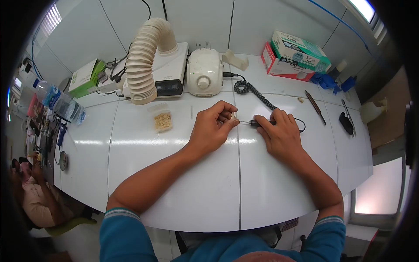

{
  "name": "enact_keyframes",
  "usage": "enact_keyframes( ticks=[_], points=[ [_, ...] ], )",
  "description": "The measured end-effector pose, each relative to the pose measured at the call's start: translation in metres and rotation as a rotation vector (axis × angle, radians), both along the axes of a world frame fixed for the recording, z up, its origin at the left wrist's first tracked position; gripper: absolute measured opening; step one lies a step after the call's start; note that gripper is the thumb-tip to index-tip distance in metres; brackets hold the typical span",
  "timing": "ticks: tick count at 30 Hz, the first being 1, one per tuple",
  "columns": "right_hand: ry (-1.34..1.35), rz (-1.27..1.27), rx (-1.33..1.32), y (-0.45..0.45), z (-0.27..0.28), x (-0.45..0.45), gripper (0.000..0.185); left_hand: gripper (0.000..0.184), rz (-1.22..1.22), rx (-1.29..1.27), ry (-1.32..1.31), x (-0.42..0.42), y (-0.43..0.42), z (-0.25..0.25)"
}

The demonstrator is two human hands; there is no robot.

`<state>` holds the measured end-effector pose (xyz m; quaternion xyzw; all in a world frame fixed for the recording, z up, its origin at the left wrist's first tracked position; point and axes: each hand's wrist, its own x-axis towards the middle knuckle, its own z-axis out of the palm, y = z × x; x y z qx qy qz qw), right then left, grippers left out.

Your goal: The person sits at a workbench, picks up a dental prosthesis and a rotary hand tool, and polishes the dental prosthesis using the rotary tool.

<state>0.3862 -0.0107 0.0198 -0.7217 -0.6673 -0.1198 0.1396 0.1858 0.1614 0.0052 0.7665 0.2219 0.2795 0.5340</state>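
Observation:
My left hand (212,125) is closed, with its fingers and thumb pinching a small cream tooth-like piece (234,115), mostly hidden by the fingertips. In my right hand (281,133) lies a dark rotary handpiece (253,123), gripped like a pen. Its thin metal bit points left and reaches close to the left fingertips; whether it touches the piece I cannot tell. A coiled black cord (257,94) runs from near the handpiece to the white control unit (204,72). Left of my hands stands a clear plastic tub (159,107) of similar cream pieces.
A ribbed extraction hose (142,65) arches down at the back left. Glove boxes (297,54) stand back right, and a brown pen-like tool (315,107) lies before them. A water bottle (61,102) is far left. Another person (39,198) sits beyond the table's left edge.

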Motion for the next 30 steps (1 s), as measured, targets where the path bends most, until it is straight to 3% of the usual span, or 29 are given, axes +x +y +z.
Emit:
enact_keyframes(
  ticks=[6, 9, 10, 12, 14, 15, 17, 19, 21, 23, 25, 30],
  points=[
    [-0.015, -0.018, -0.008, -0.004, 0.012, -0.011, 0.044, 0.028, -0.038, 0.028, -0.032, 0.004, 0.004, -0.01],
    [0.029, -0.045, 0.111, -0.042, 0.063, -0.048, 0.053, 0.028, -0.045, 0.059, -0.074, 0.005, 0.004, -0.013],
    [0.141, -0.044, 0.124, -0.067, 0.08, -0.064, 0.06, 0.028, -0.045, 0.073, -0.085, 0.004, 0.005, -0.014],
    [0.633, 0.113, 0.032, -0.133, 0.101, -0.091, 0.056, 0.028, -0.039, 0.065, -0.046, 0.004, 0.002, -0.011],
    [1.158, 0.657, -0.435, -0.174, 0.084, -0.084, 0.046, 0.028, -0.041, 0.065, -0.019, 0.004, 0.002, -0.008],
    [1.353, 0.745, -0.664, -0.196, 0.054, -0.088, 0.046, 0.028, -0.044, 0.061, -0.01, 0.004, 0.001, -0.008],
    [1.409, 0.208, -1.187, -0.235, 0.013, -0.096, 0.052, 0.028, -0.049, 0.066, -0.013, 0.006, 0.003, -0.006],
    [0.834, -0.349, -1.13, -0.315, -0.095, -0.086, 0.051, 0.028, -0.056, 0.068, -0.026, 0.006, 0.003, -0.011],
    [0.431, -0.562, -0.684, -0.375, -0.182, -0.061, 0.047, 0.028, -0.053, 0.07, -0.009, 0.005, 0.0, -0.007],
    [0.22, -0.591, -0.312, -0.408, -0.23, -0.03, 0.044, 0.028, -0.049, 0.083, 0.004, 0.006, 0.0, -0.004],
    [0.264, -0.732, -0.155, -0.41, -0.264, -0.006, 0.045, 0.028, -0.045, 0.097, 0.018, 0.005, -0.001, -0.004],
    [0.435, -0.985, -0.101, -0.377, -0.288, 0.017, 0.045, 0.028, -0.052, 0.104, 0.007, 0.005, 0.001, -0.005]
  ],
)
